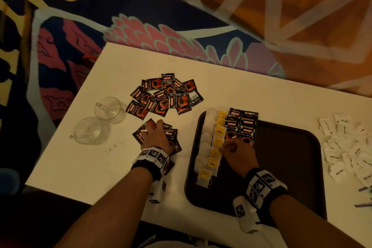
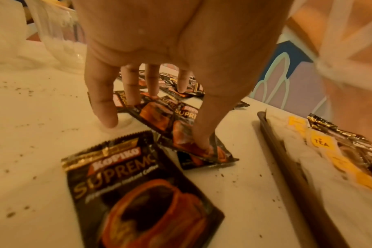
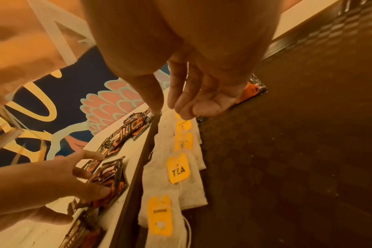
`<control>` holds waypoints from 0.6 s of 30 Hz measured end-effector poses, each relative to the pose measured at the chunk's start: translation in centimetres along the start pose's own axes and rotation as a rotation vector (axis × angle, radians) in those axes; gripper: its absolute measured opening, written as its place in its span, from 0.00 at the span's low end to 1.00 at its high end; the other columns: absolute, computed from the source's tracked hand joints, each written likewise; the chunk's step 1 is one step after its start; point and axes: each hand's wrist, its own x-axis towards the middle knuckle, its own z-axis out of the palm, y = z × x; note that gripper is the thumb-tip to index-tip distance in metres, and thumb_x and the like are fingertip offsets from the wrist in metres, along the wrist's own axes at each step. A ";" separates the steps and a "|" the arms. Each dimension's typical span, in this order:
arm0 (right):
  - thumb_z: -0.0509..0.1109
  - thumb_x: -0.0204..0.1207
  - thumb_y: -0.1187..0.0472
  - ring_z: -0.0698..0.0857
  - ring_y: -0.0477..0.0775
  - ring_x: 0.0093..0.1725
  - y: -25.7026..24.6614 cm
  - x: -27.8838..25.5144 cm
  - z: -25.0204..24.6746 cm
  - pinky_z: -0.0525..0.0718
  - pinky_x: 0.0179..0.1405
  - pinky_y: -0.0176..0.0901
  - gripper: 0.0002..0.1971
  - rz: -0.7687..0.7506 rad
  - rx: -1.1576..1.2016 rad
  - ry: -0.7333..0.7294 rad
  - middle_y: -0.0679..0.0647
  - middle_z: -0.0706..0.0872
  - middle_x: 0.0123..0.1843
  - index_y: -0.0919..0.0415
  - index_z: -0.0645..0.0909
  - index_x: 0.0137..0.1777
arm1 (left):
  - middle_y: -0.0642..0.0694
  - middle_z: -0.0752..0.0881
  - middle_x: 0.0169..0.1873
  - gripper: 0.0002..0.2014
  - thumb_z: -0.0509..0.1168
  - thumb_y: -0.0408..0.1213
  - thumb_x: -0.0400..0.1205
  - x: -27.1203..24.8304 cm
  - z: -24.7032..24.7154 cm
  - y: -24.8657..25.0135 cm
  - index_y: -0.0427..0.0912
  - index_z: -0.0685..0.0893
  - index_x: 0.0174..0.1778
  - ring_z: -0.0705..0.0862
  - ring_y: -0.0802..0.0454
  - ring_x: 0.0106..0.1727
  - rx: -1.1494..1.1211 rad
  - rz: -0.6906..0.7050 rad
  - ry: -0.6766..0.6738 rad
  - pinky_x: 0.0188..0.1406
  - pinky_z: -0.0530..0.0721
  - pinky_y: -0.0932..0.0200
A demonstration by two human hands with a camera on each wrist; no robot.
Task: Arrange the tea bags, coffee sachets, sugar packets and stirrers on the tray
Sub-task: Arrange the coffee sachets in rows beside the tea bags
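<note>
A dark brown tray point(image 1: 291, 167) lies on the right half of the white table. Along its left side runs a column of tea bags point(image 1: 209, 147) with yellow tags, and black coffee sachets point(image 1: 241, 125) lie in rows beside them. My right hand point(image 1: 225, 147) hovers over the tags with loosely curled fingers and holds nothing point(image 3: 170, 110). My left hand point(image 1: 155, 131) is left of the tray, spread fingertips pressing on a small group of coffee sachets point(image 1: 171, 133) on the table point(image 2: 157, 124). Another sachet point(image 2: 138, 193) lies flat under my wrist.
A loose pile of coffee sachets point(image 1: 165, 94) sits at the back middle of the table. Two glass cups point(image 1: 108, 108) stand at the left. White sugar packets point(image 1: 346, 147) are scattered right of the tray. The tray's right part point(image 3: 287, 151) is bare.
</note>
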 end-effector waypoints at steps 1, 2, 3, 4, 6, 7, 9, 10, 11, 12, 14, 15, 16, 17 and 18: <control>0.73 0.77 0.55 0.79 0.38 0.43 -0.1 -0.1 0.1 0.73 0.32 0.27 0.07 -0.005 -0.001 0.003 0.45 0.82 0.45 0.53 0.80 0.50 | 0.41 0.54 0.78 0.49 0.77 0.54 0.68 -0.1 -0.2 -0.2 0.54 0.53 0.80 0.57 0.33 0.78 0.028 0.028 0.005 0.72 0.70 0.32; 0.74 0.77 0.54 0.79 0.38 0.43 -0.1 -0.2 0.3 0.73 0.32 0.27 0.07 -0.008 -0.003 0.004 0.46 0.82 0.46 0.54 0.80 0.51 | 0.41 0.52 0.80 0.50 0.75 0.56 0.69 0.0 -0.4 -0.4 0.56 0.50 0.81 0.54 0.34 0.80 0.079 0.079 0.009 0.74 0.67 0.32; 0.74 0.77 0.54 0.80 0.38 0.43 -0.1 -0.3 0.4 0.73 0.32 0.27 0.07 -0.009 -0.006 0.004 0.47 0.83 0.46 0.54 0.80 0.51 | 0.42 0.49 0.82 0.51 0.73 0.59 0.70 0.2 -0.5 -0.6 0.59 0.48 0.82 0.50 0.34 0.81 0.152 0.147 -0.005 0.76 0.63 0.31; 0.74 0.77 0.54 0.80 0.38 0.43 -0.1 -0.3 0.5 0.73 0.32 0.27 0.07 -0.009 -0.010 0.004 0.47 0.83 0.46 0.54 0.81 0.51 | 0.44 0.45 0.83 0.51 0.72 0.62 0.69 0.4 -0.7 -0.9 0.61 0.47 0.82 0.46 0.34 0.82 0.237 0.217 -0.047 0.77 0.58 0.29; 0.74 0.76 0.54 0.81 0.40 0.44 -0.1 -0.5 0.8 0.73 0.33 0.28 0.07 -0.008 -0.020 0.001 0.48 0.84 0.46 0.53 0.81 0.50 | 0.46 0.40 0.84 0.54 0.72 0.67 0.66 0.5 -0.9 -1.6 0.64 0.45 0.82 0.38 0.34 0.83 0.380 0.296 -0.184 0.77 0.48 0.26; 0.74 0.76 0.54 0.81 0.41 0.45 0.0 -0.7 0.9 0.74 0.33 0.28 0.06 -0.007 -0.025 -0.002 0.48 0.84 0.46 0.52 0.81 0.49 | 0.46 0.38 0.84 0.57 0.72 0.69 0.64 0.4 -0.8 -2.1 0.64 0.43 0.82 0.36 0.34 0.83 0.429 0.302 -0.247 0.76 0.46 0.24; 0.74 0.76 0.55 0.82 0.42 0.45 0.0 -0.9 1.2 0.75 0.34 0.29 0.06 -0.007 -0.023 -0.007 0.48 0.84 0.46 0.52 0.81 0.48 | 0.45 0.36 0.84 0.63 0.75 0.68 0.61 -0.3 -0.3 -3.5 0.64 0.39 0.82 0.34 0.33 0.82 0.511 0.303 -0.297 0.76 0.45 0.22; 0.75 0.75 0.55 0.83 0.43 0.45 0.0 -1.0 1.4 0.75 0.35 0.30 0.05 -0.007 -0.019 -0.006 0.48 0.84 0.45 0.52 0.81 0.47 | 0.45 0.35 0.84 0.64 0.77 0.66 0.60 -0.7 0.0 -4.1 0.64 0.37 0.82 0.33 0.33 0.82 0.538 0.306 -0.305 0.75 0.46 0.21; 0.75 0.75 0.56 0.83 0.43 0.44 0.0 -1.1 1.5 0.76 0.36 0.30 0.05 -0.007 -0.016 -0.004 0.48 0.85 0.44 0.52 0.81 0.46 | 0.45 0.36 0.83 0.64 0.78 0.63 0.61 -1.3 0.3 -4.7 0.65 0.38 0.82 0.34 0.32 0.82 0.547 0.312 -0.306 0.75 0.49 0.21; 0.75 0.75 0.56 0.83 0.43 0.43 0.0 -1.2 1.6 0.76 0.36 0.30 0.05 -0.010 -0.017 -0.005 0.48 0.85 0.43 0.53 0.81 0.46 | 0.45 0.38 0.84 0.61 0.78 0.59 0.63 -1.8 0.6 -5.3 0.66 0.40 0.82 0.35 0.33 0.83 0.537 0.323 -0.289 0.75 0.52 0.22; 0.75 0.75 0.57 0.83 0.44 0.44 0.0 -1.3 1.8 0.77 0.37 0.31 0.05 -0.016 -0.021 -0.017 0.50 0.85 0.44 0.54 0.82 0.46 | 0.45 0.47 0.83 0.52 0.77 0.54 0.69 -2.7 1.1 -6.2 0.66 0.48 0.81 0.43 0.37 0.83 0.482 0.361 -0.205 0.75 0.62 0.27; 0.75 0.75 0.57 0.83 0.44 0.44 0.0 -1.4 1.9 0.77 0.38 0.31 0.05 -0.015 -0.020 -0.027 0.50 0.85 0.45 0.54 0.82 0.46 | 0.45 0.52 0.82 0.48 0.75 0.52 0.70 -3.0 1.2 -6.5 0.66 0.51 0.81 0.47 0.40 0.83 0.453 0.376 -0.163 0.74 0.65 0.29; 0.75 0.75 0.57 0.83 0.45 0.45 -0.1 -1.4 2.0 0.77 0.38 0.31 0.04 -0.013 -0.020 -0.037 0.50 0.85 0.45 0.54 0.82 0.46 | 0.46 0.54 0.81 0.46 0.74 0.52 0.71 -3.3 1.2 -6.7 0.66 0.53 0.81 0.51 0.41 0.82 0.431 0.382 -0.134 0.73 0.68 0.31; 0.75 0.75 0.57 0.83 0.45 0.45 -0.1 -1.5 2.0 0.77 0.37 0.31 0.04 -0.010 -0.021 -0.046 0.50 0.85 0.45 0.54 0.82 0.46 | 0.46 0.55 0.80 0.45 0.74 0.52 0.71 -3.6 1.3 -6.8 0.66 0.54 0.80 0.53 0.42 0.81 0.419 0.383 -0.114 0.72 0.69 0.32; 0.74 0.76 0.57 0.83 0.45 0.46 -0.1 -1.6 2.1 0.77 0.36 0.31 0.04 -0.009 -0.021 -0.053 0.49 0.85 0.45 0.54 0.82 0.47 | 0.46 0.55 0.80 0.46 0.74 0.54 0.70 -3.9 1.3 -6.8 0.66 0.55 0.80 0.53 0.41 0.81 0.417 0.382 -0.097 0.72 0.69 0.32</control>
